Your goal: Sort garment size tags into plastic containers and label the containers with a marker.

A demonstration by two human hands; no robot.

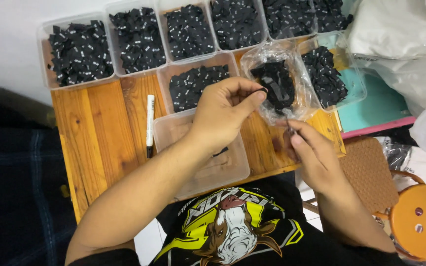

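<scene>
While the right hand (311, 150) nearest the body pinches the lower edge of a clear plastic bag (279, 81), the left hand (225, 111) just beyond it grips a small black tag (264, 90) between thumb and forefinger at the bag's mouth. That bag lies on the wooden desk (99, 133), its long axis running away from the body. Under the left wrist sits a nearly bare clear tub (173, 133); a white marker (150, 123) lies alongside, lengthwise. Farther off stand tubs (45, 59) of black tags.
</scene>
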